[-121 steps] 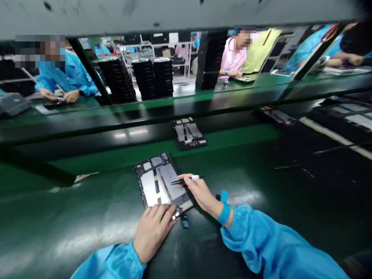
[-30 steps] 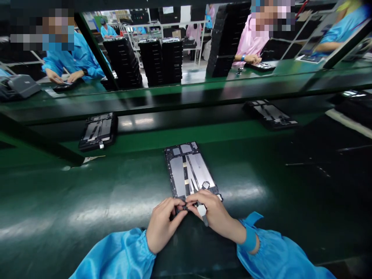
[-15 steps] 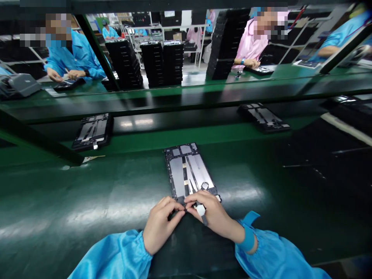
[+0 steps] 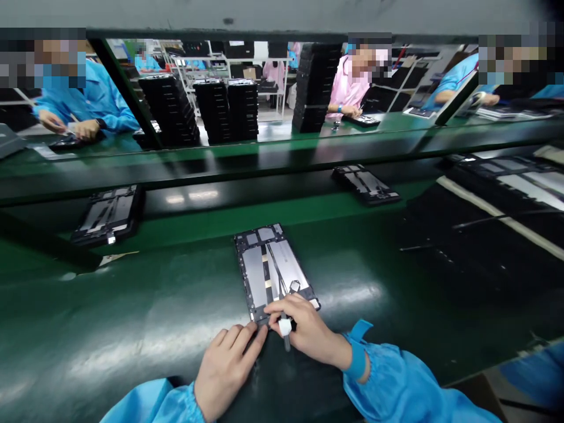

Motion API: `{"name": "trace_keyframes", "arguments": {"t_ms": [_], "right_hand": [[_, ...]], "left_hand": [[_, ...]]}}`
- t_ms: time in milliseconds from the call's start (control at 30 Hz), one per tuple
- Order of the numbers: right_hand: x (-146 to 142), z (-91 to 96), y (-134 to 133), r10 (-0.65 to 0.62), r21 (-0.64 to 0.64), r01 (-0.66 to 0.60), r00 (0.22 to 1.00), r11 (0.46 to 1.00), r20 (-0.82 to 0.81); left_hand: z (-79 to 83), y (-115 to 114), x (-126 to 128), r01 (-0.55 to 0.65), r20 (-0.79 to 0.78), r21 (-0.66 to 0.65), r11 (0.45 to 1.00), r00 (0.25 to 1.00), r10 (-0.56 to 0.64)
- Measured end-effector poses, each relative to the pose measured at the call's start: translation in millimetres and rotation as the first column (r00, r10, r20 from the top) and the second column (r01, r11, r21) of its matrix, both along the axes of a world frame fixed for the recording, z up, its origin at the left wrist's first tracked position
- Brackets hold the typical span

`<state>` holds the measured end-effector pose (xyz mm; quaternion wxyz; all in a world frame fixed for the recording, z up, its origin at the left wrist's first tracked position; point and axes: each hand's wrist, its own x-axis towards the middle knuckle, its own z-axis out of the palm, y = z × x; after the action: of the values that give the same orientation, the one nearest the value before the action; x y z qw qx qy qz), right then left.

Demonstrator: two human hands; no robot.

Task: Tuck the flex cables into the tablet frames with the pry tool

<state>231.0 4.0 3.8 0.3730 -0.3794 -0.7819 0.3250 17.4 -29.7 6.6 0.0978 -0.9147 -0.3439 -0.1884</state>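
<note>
An opened tablet (image 4: 251,270), its silvery inside facing up with dark strips across it, lies on the green bench in front of me. At its near left corner, my left hand (image 4: 228,364) has the fingertips and thumb closed on the edge. My right hand (image 4: 308,336) is bent over the near edge, thumb and forefinger close together at the frame. It holds dark tweezers with a white piece (image 4: 285,326) around them, pointing away from me over the tablet. Whatever small part lies under the right fingertips is hidden.
More opened tablets lie on the raised strip, one at left (image 4: 108,214) and one at right (image 4: 366,184). Black cloth (image 4: 480,235) covers the right side. Stacks of black trays (image 4: 211,111) stand behind a rail (image 4: 273,147). Co-workers sit across the bench.
The view has shifted, so the scene sits further left and slightly lower. My left fingers have parted from the right fingertips and now press the near left corner. The right hand keeps the tweezers.
</note>
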Motion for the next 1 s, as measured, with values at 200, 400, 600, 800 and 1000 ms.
{"name": "trace_keyframes", "arguments": {"t_ms": [200,400,600,800,1000], "right_hand": [[2.5,0.8,-1.4,0.015,0.004,-0.015,1.000,1.000,-0.005],[5.5,-1.9,-2.5,0.022,0.008,-0.022,1.000,1.000,-0.001],[5.4,0.1,-2.2,0.028,-0.004,-0.028,0.999,1.000,0.015],[6.1,0.0,-3.0,0.027,-0.020,-0.027,1.000,0.999,0.009],[6.6,1.6,-2.5,0.032,-0.040,-0.031,0.999,0.999,0.014]], "left_hand": [[-2.5,1.6,-9.8,0.044,-0.038,0.025,0.999,0.998,-0.043],[0.2,5.9,-10.9,0.075,-0.016,-0.048,0.996,0.997,-0.076],[-6.4,6.7,-10.5,0.057,0.174,-0.131,0.990,0.984,-0.034],[-9.5,7.5,-11.5,0.090,0.187,-0.166,0.982,0.981,-0.059],[-9.3,7.4,-12.3,0.073,0.155,-0.184,0.980,0.987,-0.045]]}}
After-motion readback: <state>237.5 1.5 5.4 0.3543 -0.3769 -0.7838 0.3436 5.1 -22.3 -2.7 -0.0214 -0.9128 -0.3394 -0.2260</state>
